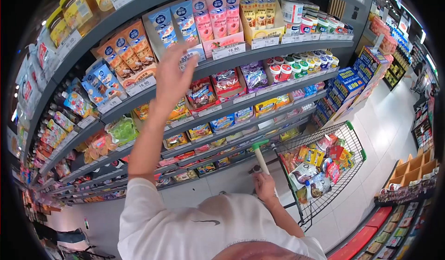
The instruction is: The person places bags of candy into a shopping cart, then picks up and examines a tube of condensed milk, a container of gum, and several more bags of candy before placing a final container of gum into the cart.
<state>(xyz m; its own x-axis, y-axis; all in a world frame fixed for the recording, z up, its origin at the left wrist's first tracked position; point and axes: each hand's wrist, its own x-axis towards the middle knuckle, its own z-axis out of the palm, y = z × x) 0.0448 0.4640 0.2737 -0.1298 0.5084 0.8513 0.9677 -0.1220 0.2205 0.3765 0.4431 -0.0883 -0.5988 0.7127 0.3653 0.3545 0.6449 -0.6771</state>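
My left hand (pixel 176 70) is raised to the upper shelf, fingers stretched out in front of the box of blue-and-white tubes (pixel 184 22). I see nothing held in it. Part of that box and its price tag are hidden behind the hand. Lower right, my right hand (pixel 264 187) is closed around the pale handle (pixel 262 160) of a shopping cart (pixel 331 199). Packaged snacks (pixel 315 160) in bright bags lie piled in the cart.
Pink tubes (pixel 218 16), yellow tubes (pixel 257 9) and orange tubes (pixel 139 42) flank the blue ones. Bagged sweets (pixel 201 93) fill the shelf below. Stacked blue boxes (pixel 345 86) stand at the shelf's right end. A wooden divided display (pixel 412 172) is across the aisle.
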